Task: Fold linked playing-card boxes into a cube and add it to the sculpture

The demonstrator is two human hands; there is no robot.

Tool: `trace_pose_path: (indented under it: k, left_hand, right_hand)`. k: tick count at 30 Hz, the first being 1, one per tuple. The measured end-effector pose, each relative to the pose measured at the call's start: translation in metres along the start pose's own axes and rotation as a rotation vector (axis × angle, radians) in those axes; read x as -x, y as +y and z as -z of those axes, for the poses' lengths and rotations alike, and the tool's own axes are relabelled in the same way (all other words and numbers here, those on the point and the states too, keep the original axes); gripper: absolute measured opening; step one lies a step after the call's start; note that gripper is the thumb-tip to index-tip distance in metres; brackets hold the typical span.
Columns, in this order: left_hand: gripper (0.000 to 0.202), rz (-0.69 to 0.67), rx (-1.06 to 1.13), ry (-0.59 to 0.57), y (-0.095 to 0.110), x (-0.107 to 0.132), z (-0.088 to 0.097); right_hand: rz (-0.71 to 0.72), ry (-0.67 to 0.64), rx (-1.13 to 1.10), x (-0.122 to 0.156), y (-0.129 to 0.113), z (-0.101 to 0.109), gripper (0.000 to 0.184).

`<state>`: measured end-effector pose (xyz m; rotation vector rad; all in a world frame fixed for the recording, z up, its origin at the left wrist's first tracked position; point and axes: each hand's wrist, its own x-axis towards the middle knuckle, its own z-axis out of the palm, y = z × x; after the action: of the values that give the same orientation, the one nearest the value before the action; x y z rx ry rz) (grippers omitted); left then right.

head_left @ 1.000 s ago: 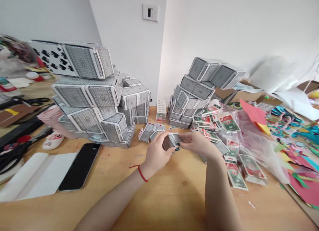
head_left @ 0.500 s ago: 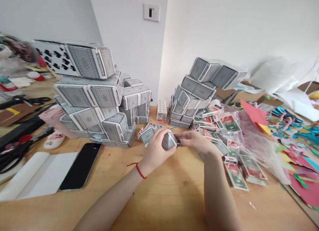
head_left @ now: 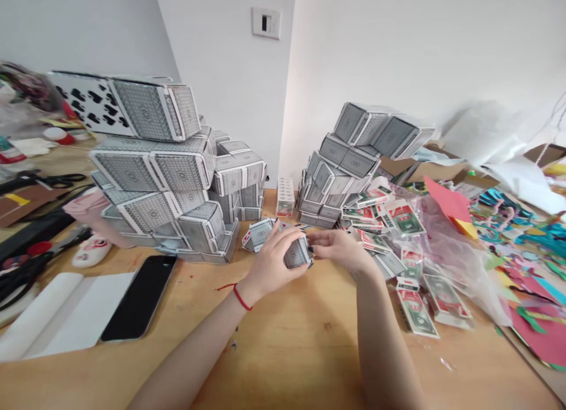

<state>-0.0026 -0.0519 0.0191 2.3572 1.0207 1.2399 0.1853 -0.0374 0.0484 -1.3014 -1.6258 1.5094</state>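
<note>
My left hand (head_left: pixel 276 259), with a red string at its wrist, is closed around a small stack of folded playing cards (head_left: pixel 297 253) with grey patterned backs. At the cards' right edge, the fingertips of my right hand (head_left: pixel 338 249) are pressed together on them. Just behind my left hand lie loose playing cards (head_left: pixel 257 236) on the table. To the left rises a tall stepped structure of folded playing cards (head_left: pixel 177 174); a second, narrower card structure (head_left: pixel 349 156) stands at the back right.
A black phone (head_left: pixel 140 298) and white paper (head_left: pixel 75 315) lie at left, with scissors (head_left: pixel 26 274) beyond. Red and green card boxes (head_left: pixel 415 310) and crumpled plastic (head_left: pixel 464 268) are heaped at right beside coloured paper scraps (head_left: pixel 539 333). A small upright box (head_left: pixel 285 197) stands near the wall.
The folded cards have turned in my left hand, so their patterned face shows more squarely. Both hands have shifted slightly left in view. The structures stand as before.
</note>
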Motion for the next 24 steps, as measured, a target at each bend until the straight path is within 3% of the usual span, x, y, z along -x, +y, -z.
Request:
trace_pose_path:
  k: [5, 12, 19, 24]
  left_hand:
    - [0.050, -0.014, -0.053, -0.067, 0.001, -0.002, 0.005]
    - [0.050, 0.048, -0.123, -0.220, -0.005, -0.004, 0.017]
    - [0.056, 0.064, -0.079, -0.370, -0.030, -0.003, 0.032]
    - [0.063, 0.057, -0.051, -0.443, -0.037, -0.001, 0.033]
  right_hand:
    - [-0.017, 0.012, -0.034, -0.003, -0.001, -0.008, 0.043]
    - [-0.163, -0.002, -0.187, -0.010, 0.008, -0.013, 0.069]
    - [-0.266, -0.140, -0.182, -0.024, 0.014, -0.027, 0.029]
    - [-0.306, -0.075, -0.150, -0.030, 0.019, -0.033, 0.028]
